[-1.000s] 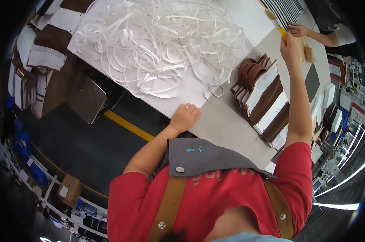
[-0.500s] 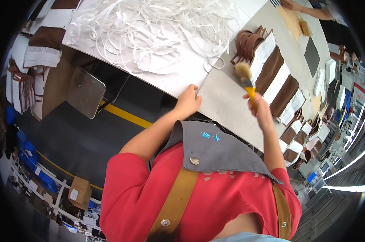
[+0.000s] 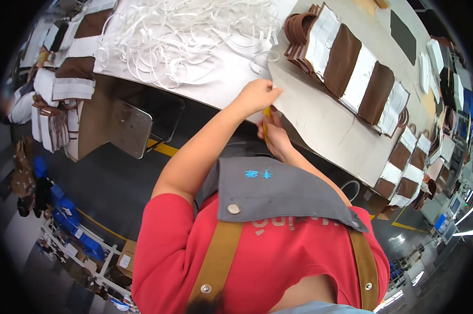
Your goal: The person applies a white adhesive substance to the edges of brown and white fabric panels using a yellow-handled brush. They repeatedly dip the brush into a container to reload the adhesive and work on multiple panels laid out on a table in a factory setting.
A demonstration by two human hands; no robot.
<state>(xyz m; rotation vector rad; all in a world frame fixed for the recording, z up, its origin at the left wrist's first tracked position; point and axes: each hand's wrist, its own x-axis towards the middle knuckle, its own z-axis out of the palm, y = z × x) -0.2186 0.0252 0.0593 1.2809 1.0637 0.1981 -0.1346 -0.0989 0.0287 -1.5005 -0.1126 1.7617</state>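
Note:
My left hand (image 3: 257, 98) is closed at the near edge of a light grey table sheet (image 3: 312, 112), pinching its corner, and the sheet's edge bows up beside it. Just below, my right hand (image 3: 277, 137) grips a brush by its yellow handle (image 3: 266, 125). The brush head is hidden behind my left hand and the sheet. A loose heap of thin white strips (image 3: 168, 39) lies on the white tabletop to the left. Brown and white strap-handled pieces (image 3: 342, 60) overlap in a row on the grey sheet to the right.
A metal-topped stool (image 3: 131, 128) stands under the table at left. More brown and white pieces (image 3: 74, 78) are stacked at far left and others (image 3: 404, 162) at the right edge. A dark grey rectangle (image 3: 403, 34) lies at the far right.
My right hand has brought the brush from above the grey surface down and left to the near edge, below my left hand. The sheet's edge is now raised. My view has shifted.

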